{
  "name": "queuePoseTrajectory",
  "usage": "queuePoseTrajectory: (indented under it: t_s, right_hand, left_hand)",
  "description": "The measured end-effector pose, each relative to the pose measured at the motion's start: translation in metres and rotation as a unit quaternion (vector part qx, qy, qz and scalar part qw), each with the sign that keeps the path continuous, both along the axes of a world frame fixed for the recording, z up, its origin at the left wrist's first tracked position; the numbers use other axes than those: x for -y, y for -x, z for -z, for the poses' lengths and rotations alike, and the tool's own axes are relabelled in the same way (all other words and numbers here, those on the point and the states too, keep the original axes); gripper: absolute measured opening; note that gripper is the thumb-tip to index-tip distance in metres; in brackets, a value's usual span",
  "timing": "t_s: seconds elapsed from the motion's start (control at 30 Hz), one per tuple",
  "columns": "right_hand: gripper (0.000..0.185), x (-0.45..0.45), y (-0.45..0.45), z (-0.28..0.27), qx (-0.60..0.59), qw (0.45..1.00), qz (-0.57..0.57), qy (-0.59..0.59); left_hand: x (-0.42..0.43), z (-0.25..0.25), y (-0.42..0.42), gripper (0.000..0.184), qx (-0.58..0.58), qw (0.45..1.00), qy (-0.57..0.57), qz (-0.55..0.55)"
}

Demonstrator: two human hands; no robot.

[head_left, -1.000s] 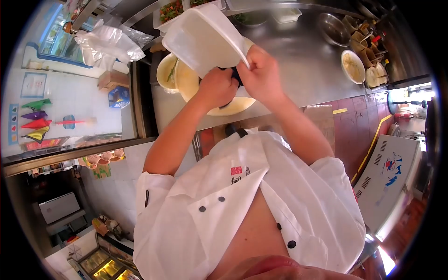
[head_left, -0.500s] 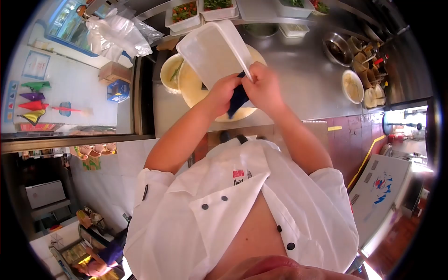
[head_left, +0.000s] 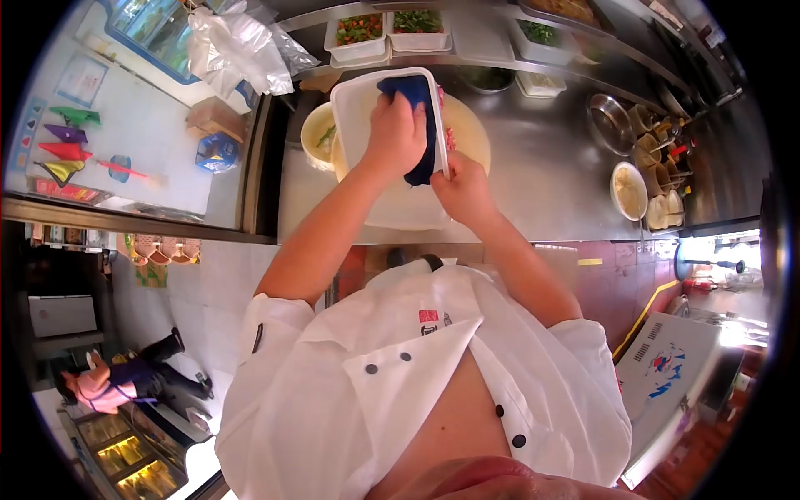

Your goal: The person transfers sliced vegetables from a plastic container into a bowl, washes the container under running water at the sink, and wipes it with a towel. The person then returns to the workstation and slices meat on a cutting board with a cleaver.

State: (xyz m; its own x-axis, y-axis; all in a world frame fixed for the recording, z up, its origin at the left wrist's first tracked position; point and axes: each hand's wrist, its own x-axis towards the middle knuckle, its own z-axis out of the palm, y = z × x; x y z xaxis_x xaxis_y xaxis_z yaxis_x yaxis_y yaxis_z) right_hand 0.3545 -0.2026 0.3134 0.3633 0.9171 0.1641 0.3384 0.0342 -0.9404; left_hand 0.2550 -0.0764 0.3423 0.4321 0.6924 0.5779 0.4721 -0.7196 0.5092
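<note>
A white rectangular plastic container (head_left: 354,112) is held tilted over the counter, its open side facing me. My left hand (head_left: 397,140) presses a dark blue cloth (head_left: 422,158) against its inside, fingers closed and bunching the fabric. My right hand (head_left: 463,188) grips the container's right rim near its lower corner, beside the cloth's hanging end. Behind and below lies a round, pale chopping board (head_left: 475,137), partly hidden by the container. Small red pieces (head_left: 451,139) show on the board beside the container's right edge.
A bowl with greens (head_left: 317,133) stands left of the board. Tubs of chopped vegetables (head_left: 360,32) line the back shelf. A metal bowl (head_left: 611,123) and a white bowl (head_left: 628,190) sit at right on the steel counter (head_left: 542,167). Another person (head_left: 112,382) is at lower left.
My left hand has moved up into the container with the cloth. The container has turned more upright, its open side towards me, and my right hand has shifted lower on its rim.
</note>
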Motion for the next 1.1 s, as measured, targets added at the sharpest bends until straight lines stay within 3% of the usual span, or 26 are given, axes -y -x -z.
queuePoseTrajectory:
  t_s: [0.03,0.1,0.2,0.33,0.47,0.53,0.6,0.73,0.8,0.9,1.0,1.07,1.1]
  right_hand:
    - [0.008,-0.001,-0.001,0.0,0.004,1.0,-0.004,0.001]
    - [0.013,-0.003,-0.001,0.002,-0.033,0.999,0.02,0.016]
    - [0.021,0.0,0.0,0.004,0.018,0.998,0.043,-0.032]
    - [0.025,0.005,0.002,0.001,0.019,0.998,0.046,-0.038]
    - [0.025,0.008,0.003,0.009,0.01,0.997,0.048,-0.061]
    - [0.025,0.011,0.002,0.012,0.001,0.997,0.054,-0.061]
    - [0.024,0.013,0.001,0.019,0.051,0.993,0.073,-0.08]
    - [0.024,0.008,-0.013,0.035,0.044,0.993,0.094,-0.062]
    - [0.028,0.002,-0.023,0.038,0.09,0.984,0.087,-0.129]
    - [0.027,0.003,-0.028,0.052,0.027,0.992,0.098,-0.075]
    - [0.028,0.007,-0.024,0.043,0.004,0.994,0.105,-0.015]
    - [0.03,0.008,-0.023,0.038,0.004,0.995,0.096,-0.002]
    - [0.028,0.008,-0.024,0.039,-0.005,0.995,0.1,0.022]
  left_hand:
    - [0.0,0.006,0.002,0.016,0.004,1.0,0.001,-0.004]
    - [0.001,0.007,0.007,0.015,-0.204,0.971,-0.124,-0.01]
    - [-0.015,0.017,0.009,0.013,-0.222,0.962,-0.125,-0.1]
    - [-0.026,0.024,0.017,0.015,-0.299,0.944,-0.113,-0.088]
    - [-0.022,0.029,0.016,0.016,-0.301,0.946,-0.079,-0.088]
    - [-0.016,0.032,0.017,0.02,-0.314,0.945,-0.002,-0.085]
    - [0.007,0.035,0.022,0.025,-0.317,0.946,0.002,-0.063]
    - [0.04,0.075,0.022,0.038,-0.343,0.909,0.237,0.018]
    - [0.05,0.084,0.022,0.037,-0.335,0.901,0.273,0.037]
    - [0.037,0.096,0.023,0.036,-0.317,0.873,0.348,0.127]
    - [0.037,0.084,0.023,0.036,-0.232,0.857,0.411,0.206]
    - [0.043,0.071,0.019,0.037,-0.115,0.799,0.546,0.227]
    - [0.044,0.068,0.02,0.035,-0.1,0.793,0.554,0.235]
